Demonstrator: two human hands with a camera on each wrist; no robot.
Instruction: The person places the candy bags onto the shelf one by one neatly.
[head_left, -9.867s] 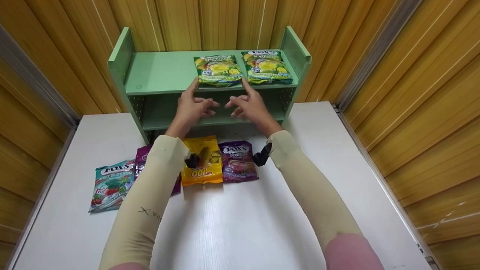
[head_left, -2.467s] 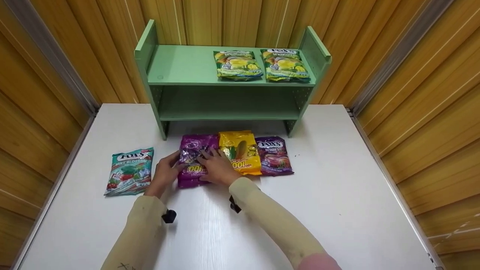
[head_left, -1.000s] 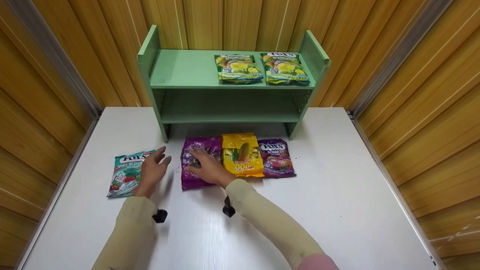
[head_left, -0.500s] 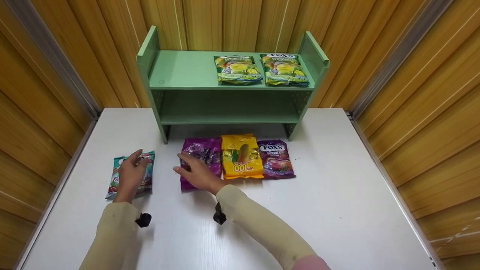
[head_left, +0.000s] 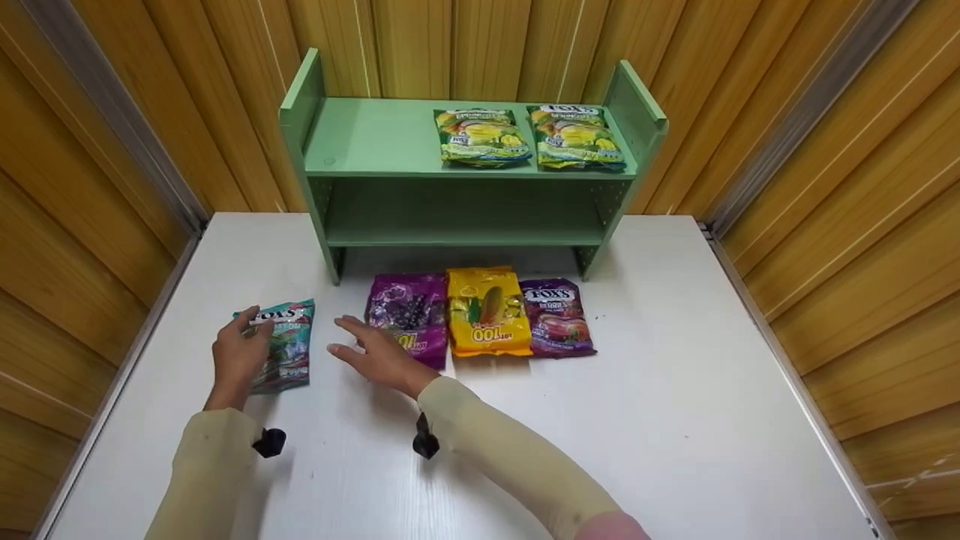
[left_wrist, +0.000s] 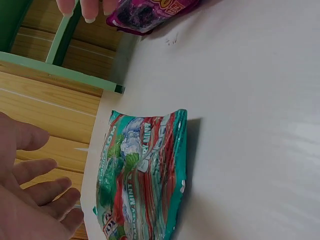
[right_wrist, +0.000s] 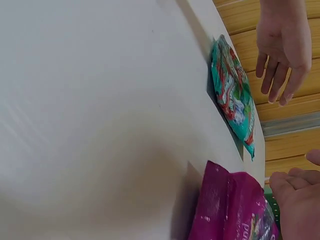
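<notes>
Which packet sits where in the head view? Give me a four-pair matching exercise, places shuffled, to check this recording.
1. teal packet
2. yellow packet
3. FOX'S Berries packet
4. green-and-yellow packets

A. second from the right on the white table
B. on the top shelf
C. leftmost on the table
D. rightmost on the table

Pairs: 1-C, 2-A, 3-D, 4-B

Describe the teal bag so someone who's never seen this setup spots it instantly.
Find the green shelf standing on the white table. In front of it lies a row of three bags; in the head view, the teal bag lies left of that row, apart from it. It's the only teal one; the row is purple and yellow.
</notes>
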